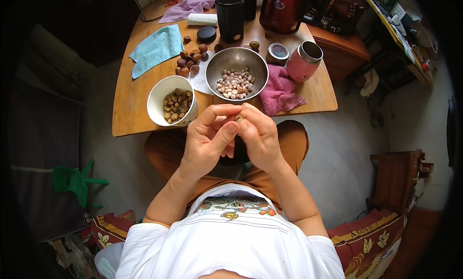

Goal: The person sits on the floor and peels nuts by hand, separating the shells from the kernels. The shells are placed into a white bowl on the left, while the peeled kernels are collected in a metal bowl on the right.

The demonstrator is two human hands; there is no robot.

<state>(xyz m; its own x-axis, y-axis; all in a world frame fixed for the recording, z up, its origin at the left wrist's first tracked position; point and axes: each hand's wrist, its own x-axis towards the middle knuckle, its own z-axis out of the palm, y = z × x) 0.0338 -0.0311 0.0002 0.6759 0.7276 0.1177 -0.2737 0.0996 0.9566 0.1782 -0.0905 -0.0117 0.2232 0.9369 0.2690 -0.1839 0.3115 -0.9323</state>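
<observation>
Just in front of the table edge, my left hand [208,138] and my right hand [260,134] meet fingertip to fingertip. Between them they pinch a small brownish peanut pod [238,117], largely covered by the fingers. Beyond the hands, a steel bowl [261,76] holds a heap of pinkish shelled peanut kernels [236,84]. To the left of it, a white paper tub [154,102] tilts slightly and contains many brown peanuts in their shells [177,105].
Several round brown fruits or nuts [191,60] lie beside a white tissue [200,78]. A blue cloth [157,49], a black vacuum flask [230,18], a red kettle [280,9], a small lidded jar [277,54], an uncapped pink flask [303,64] and a pink cloth [280,93] also occupy the wooden table [126,114].
</observation>
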